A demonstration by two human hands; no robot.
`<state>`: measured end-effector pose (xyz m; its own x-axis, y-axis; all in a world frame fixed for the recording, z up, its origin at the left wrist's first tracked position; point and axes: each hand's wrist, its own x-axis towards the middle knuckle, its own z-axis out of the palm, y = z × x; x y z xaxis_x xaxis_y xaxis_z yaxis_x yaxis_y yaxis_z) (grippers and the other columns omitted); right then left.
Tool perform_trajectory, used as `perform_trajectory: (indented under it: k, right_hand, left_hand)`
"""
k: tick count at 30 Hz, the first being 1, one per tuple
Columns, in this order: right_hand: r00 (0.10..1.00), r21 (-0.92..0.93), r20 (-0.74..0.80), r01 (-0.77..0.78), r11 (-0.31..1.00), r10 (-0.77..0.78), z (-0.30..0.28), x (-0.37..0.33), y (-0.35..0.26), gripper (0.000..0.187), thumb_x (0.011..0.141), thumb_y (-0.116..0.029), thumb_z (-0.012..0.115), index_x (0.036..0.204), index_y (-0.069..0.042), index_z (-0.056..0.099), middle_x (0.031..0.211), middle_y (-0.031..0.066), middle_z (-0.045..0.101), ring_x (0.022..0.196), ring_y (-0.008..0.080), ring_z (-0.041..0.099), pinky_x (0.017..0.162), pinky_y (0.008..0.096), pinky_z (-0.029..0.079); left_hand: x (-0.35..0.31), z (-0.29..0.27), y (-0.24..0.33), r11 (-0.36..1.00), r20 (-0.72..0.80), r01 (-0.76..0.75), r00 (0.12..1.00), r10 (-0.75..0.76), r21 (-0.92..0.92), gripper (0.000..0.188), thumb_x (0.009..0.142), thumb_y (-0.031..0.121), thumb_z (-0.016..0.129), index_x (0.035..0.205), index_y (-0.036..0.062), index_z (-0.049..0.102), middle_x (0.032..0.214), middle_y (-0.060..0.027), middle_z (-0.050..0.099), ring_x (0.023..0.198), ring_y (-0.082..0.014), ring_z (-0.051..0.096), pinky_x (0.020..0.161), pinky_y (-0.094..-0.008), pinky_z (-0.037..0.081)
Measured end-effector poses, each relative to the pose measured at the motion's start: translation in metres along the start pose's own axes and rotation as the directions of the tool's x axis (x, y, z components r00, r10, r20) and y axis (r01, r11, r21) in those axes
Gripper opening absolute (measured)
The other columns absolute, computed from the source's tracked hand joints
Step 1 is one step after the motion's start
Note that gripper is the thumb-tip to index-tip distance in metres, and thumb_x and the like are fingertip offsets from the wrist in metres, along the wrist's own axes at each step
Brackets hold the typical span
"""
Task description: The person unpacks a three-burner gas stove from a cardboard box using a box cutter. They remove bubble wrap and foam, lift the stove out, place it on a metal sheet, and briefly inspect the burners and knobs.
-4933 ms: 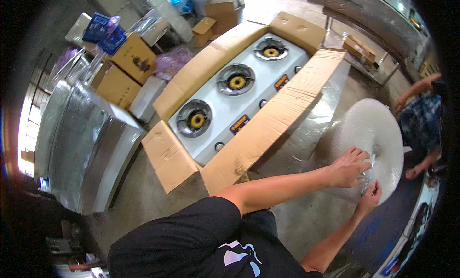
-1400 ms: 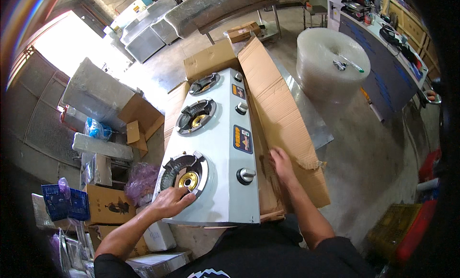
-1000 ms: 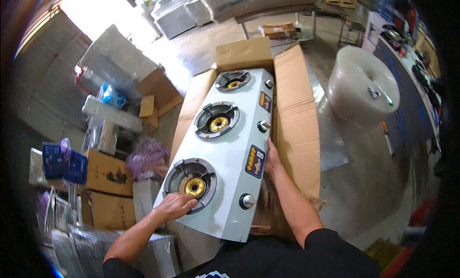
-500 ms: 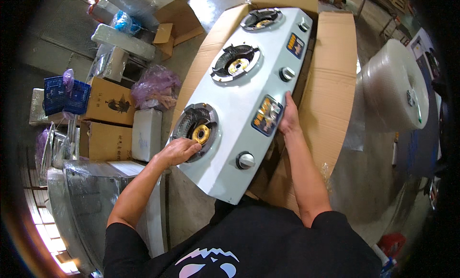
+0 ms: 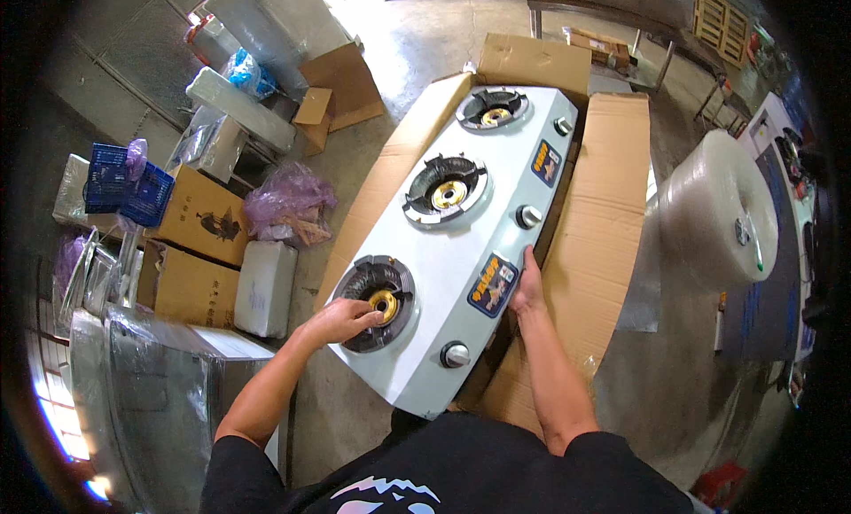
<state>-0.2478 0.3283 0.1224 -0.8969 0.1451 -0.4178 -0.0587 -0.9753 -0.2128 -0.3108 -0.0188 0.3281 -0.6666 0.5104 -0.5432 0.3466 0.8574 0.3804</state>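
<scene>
So the white three-burner stove [image 5: 454,264] is between the open flaps of a cardboard box [image 5: 598,221] — left hand [image 5: 347,321] curled tight on the near burner ring [image 5: 406,294], right hand [image 5: 528,285] up against the front panel [image 5: 503,248] (can't tell how far those fingers close). Big bubble wrap roll [image 5: 705,213] stands off to the right.
</scene>
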Motion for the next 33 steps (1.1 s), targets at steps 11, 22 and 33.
perform_trajectory:
  k: [11, 22, 33]
  right_hand:
    - [0.997, -0.019, -0.024, -0.075, 0.997, 0.074, 0.003, -0.008, -0.001, 0.066, 0.103, -0.060, 0.044, 0.140, -0.006, 0.055, 0.127, 0.0166, 0.067, 0.110, 0.0355, 0.067, 0.100, 0.0523, 0.052]
    - [0.998, 0.058, -0.054, 0.043, 0.997, -0.039, 0.008, -0.009, 0.008, 0.051, 0.107, -0.045, 0.046, 0.140, -0.006, 0.054, 0.130, 0.0130, 0.066, 0.112, 0.0322, 0.066, 0.101, 0.0494, 0.053]
    - [0.999, 0.025, -0.045, -0.019, 0.999, 0.020, 0.033, -0.020, -0.003, 0.056, 0.106, -0.050, 0.044, 0.139, -0.006, 0.054, 0.130, 0.0165, 0.065, 0.114, 0.0353, 0.064, 0.104, 0.0521, 0.050]
  left_hand:
    - [0.242, -0.073, 0.010, 0.971, -0.486, 0.184, 0.841, -0.237, -0.155, 0.068, 0.090, 0.061, 0.061, 0.119, 0.0008, 0.070, 0.118, -0.0234, 0.071, 0.113, -0.0362, 0.067, 0.097, -0.0472, 0.050]
    - [0.308, -0.050, -0.004, 0.906, -0.364, 0.327, 0.836, -0.410, -0.269, 0.082, 0.072, 0.057, 0.082, 0.127, -0.0005, 0.064, 0.126, -0.0254, 0.067, 0.118, -0.0382, 0.065, 0.098, -0.0429, 0.052]
    - [0.267, -0.022, 0.107, 0.950, -0.437, -0.194, 0.897, 0.072, -0.243, 0.046, 0.098, 0.046, 0.058, 0.106, 0.0026, 0.072, 0.107, -0.0237, 0.071, 0.104, -0.0377, 0.067, 0.090, -0.0460, 0.050]
